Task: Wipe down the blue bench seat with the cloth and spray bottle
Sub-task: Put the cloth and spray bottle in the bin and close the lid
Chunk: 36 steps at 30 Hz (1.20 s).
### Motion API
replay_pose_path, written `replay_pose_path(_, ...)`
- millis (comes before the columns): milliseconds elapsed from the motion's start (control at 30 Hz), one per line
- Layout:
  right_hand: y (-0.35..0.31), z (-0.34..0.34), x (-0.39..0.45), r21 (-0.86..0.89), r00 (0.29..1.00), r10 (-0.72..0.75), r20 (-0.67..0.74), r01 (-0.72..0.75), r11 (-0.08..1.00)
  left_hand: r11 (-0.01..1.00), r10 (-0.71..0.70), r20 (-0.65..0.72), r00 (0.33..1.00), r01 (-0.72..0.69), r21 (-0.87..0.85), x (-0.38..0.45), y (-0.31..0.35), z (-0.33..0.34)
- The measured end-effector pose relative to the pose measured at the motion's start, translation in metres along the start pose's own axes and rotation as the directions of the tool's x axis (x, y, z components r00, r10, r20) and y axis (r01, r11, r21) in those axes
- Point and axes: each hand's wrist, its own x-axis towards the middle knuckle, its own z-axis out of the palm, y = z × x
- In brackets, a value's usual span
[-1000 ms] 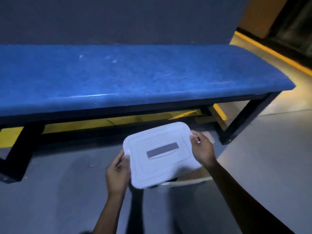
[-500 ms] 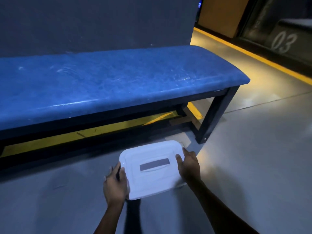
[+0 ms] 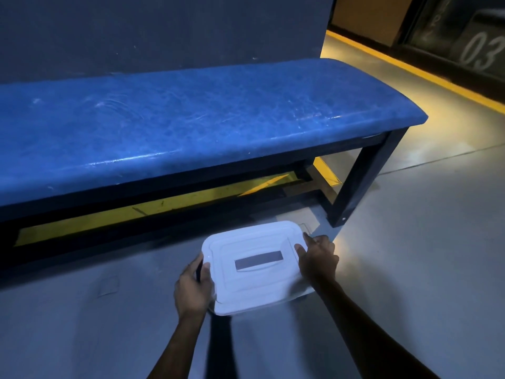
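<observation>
- While both hands grip it, white lidded container (image 3: 255,265) sits low over grey floor (image 3: 410,255).
- Left hand (image 3: 192,289) fingers closed on left edge; right hand (image 3: 318,259) fingers closed on right edge.
- Blue bench seat (image 3: 191,124) lies beyond the container, apart from it, surface scuffed.
</observation>
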Motion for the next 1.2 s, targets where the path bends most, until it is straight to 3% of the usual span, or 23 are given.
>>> replay_pose_path(100,0.005,-0.003,0.002,0.152,0.993,0.067,0.099,-0.082,0.985,0.998,-0.024,-0.014,1.0,0.023,-0.053,0.0,0.003,-0.005)
replay_pose_path(167,0.015,-0.007,0.007,0.319,0.965,0.137,0.223,-0.205,0.925,0.954,-0.181,0.059,0.982,0.19,-0.231,-0.002,0.007,-0.011)
replay_pose_path(267,0.026,-0.016,0.015,0.532,0.883,0.237,0.405,-0.438,0.724,0.725,-0.462,0.194,0.866,0.494,-0.48,-0.003,0.009,-0.024)
replay_pose_path(367,0.036,-0.018,0.015,0.51,0.87,0.257,0.42,-0.461,0.726,0.593,-0.508,0.28,0.815,0.566,-0.572,0.002,0.01,-0.034)
replay_pose_path(567,0.033,-0.028,0.011,0.484,0.871,0.267,0.412,-0.458,0.746,0.623,-0.438,0.415,0.798,0.602,-0.5,0.004,0.009,-0.039)
replay_pose_path(700,0.037,-0.025,0.008,0.455,0.92,0.153,0.361,-0.316,0.833,0.603,-0.434,0.5,0.749,0.654,-0.456,-0.003,0.004,-0.033)
replay_pose_path(733,0.037,-0.027,0.006,0.487,0.922,0.15,0.358,-0.321,0.813,0.62,-0.439,0.479,0.76,0.642,-0.45,-0.004,0.004,-0.031)
replay_pose_path(833,0.04,-0.024,0.003,0.338,0.967,-0.003,0.254,-0.086,0.937,0.745,-0.393,0.35,0.85,0.518,-0.42,-0.005,0.011,-0.027)
replay_pose_path(900,0.037,-0.026,-0.002,0.295,0.97,-0.053,0.237,-0.02,0.955,0.797,-0.332,0.314,0.889,0.443,-0.411,-0.005,0.015,-0.022)
replay_pose_path(967,0.042,-0.025,-0.001,0.333,0.927,-0.07,0.367,-0.061,0.941,0.822,-0.311,0.296,0.903,0.412,-0.393,-0.005,0.014,-0.02)
replay_pose_path(1033,0.043,-0.03,0.005,0.424,0.933,-0.054,0.356,-0.11,0.899,0.832,-0.321,0.289,0.902,0.415,-0.369,-0.003,0.015,-0.022)
replay_pose_path(1133,0.044,-0.033,0.004,0.436,0.936,-0.144,0.322,-0.012,0.9,0.83,-0.321,0.311,0.895,0.424,-0.363,-0.001,0.013,-0.023)
replay_pose_path(1200,0.043,-0.031,0.011,0.503,0.943,-0.107,0.315,-0.071,0.861,0.828,-0.329,0.321,0.888,0.435,-0.355,0.0,0.011,-0.023)
